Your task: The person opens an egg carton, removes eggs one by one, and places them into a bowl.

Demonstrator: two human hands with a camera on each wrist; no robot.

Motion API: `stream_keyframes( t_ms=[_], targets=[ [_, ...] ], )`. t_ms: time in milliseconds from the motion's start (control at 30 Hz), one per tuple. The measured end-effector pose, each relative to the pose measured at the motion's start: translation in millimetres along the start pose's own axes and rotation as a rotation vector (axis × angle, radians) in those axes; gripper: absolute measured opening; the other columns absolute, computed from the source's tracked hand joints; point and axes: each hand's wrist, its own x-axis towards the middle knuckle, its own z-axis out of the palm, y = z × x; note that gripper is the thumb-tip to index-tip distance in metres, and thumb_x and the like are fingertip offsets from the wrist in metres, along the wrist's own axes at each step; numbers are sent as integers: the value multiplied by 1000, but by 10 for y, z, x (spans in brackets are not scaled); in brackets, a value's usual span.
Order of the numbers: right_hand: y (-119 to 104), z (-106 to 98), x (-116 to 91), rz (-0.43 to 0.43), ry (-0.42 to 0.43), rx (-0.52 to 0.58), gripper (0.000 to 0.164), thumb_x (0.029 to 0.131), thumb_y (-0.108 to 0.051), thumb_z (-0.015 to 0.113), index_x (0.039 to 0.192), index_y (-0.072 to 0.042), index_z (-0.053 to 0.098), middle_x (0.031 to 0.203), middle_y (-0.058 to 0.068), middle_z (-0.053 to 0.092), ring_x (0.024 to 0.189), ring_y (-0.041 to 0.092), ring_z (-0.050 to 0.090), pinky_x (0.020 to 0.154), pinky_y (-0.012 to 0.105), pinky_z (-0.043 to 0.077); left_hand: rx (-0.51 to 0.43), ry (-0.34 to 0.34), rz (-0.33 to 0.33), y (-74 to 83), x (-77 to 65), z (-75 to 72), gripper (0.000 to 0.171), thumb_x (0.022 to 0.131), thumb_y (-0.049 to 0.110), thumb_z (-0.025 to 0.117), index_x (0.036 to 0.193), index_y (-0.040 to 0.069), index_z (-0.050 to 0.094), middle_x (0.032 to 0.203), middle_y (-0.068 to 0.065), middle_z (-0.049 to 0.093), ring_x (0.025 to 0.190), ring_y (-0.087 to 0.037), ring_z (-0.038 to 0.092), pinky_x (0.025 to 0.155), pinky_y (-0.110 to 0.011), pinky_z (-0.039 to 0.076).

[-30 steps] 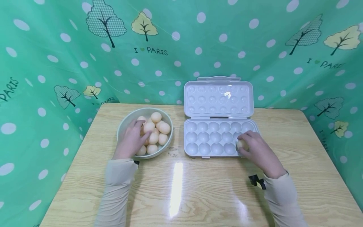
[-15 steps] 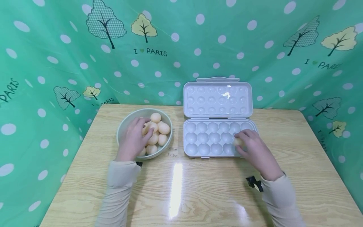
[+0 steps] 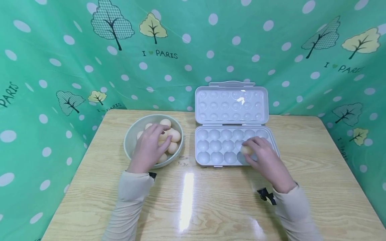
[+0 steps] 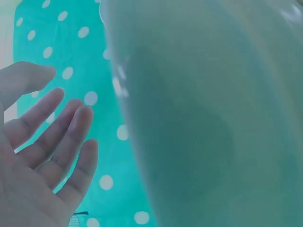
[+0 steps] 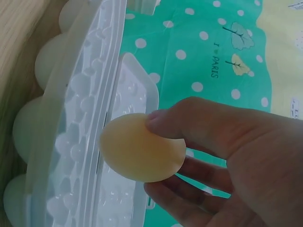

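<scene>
My right hand (image 3: pixel 263 160) pinches a pale egg (image 5: pixel 139 147) between thumb and fingers, above the right part of the egg tray (image 3: pixel 211 164). That tray is the lower half of a white egg box with rows of round hollows; its lid (image 3: pixel 231 105) leans back, opened up. On the left, my left hand (image 3: pixel 149 147) reaches over the pale green bowl (image 3: pixel 129 142), thumb and fingers spread above several eggs (image 3: pixel 174 135). In the left wrist view the left hand (image 4: pixel 52 146) shows relaxed fingers with nothing between them, beside the bowl wall. Part of the egg pile is hidden under this hand.
A wooden table (image 3: pixel 181 201) carries the bowl and the box, with a gap between them. A green dotted curtain (image 3: pixel 169 67) with tree prints hangs close behind and at the sides.
My right hand has moved left over the tray with the egg in its grip. My left hand has shifted right across the bowl, covering more of the eggs.
</scene>
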Motion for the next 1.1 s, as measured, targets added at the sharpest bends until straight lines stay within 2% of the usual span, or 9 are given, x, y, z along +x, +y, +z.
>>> stream_keyframes(
  t_ms=[233, 500, 700, 1100],
  targets=[
    [-114, 21, 95, 4, -42, 27, 37, 74, -1, 82, 108, 0, 67, 108, 14, 64, 102, 32, 58, 88, 45, 53, -24, -34, 13, 31, 23, 25, 26, 93, 18, 69, 117, 9, 64, 113, -6, 65, 100, -24, 62, 87, -39, 54],
    [-196, 48, 130, 10, -66, 49, 36, 77, -4, 81, 109, -1, 67, 109, 12, 65, 104, 29, 59, 91, 43, 55, -38, -37, 43, 90, 41, 56, 24, 93, 18, 70, 114, 8, 65, 111, -6, 65, 100, -24, 62, 90, -40, 53],
    [-248, 66, 138, -16, -50, 70, 36, 77, -5, 82, 110, -2, 67, 110, 10, 64, 105, 27, 59, 90, 42, 55, -55, -54, 48, 126, 36, 65, 23, 93, 17, 69, 114, 8, 65, 109, -7, 66, 96, -22, 62, 86, -37, 53],
    [-337, 129, 183, -119, 21, 128, 35, 78, -6, 81, 110, -4, 67, 114, 7, 63, 108, 24, 58, 92, 41, 52, -83, -12, 116, 197, 17, 69, 20, 91, 13, 69, 111, 8, 66, 106, -5, 66, 92, -19, 62, 83, -32, 54]
  ],
)
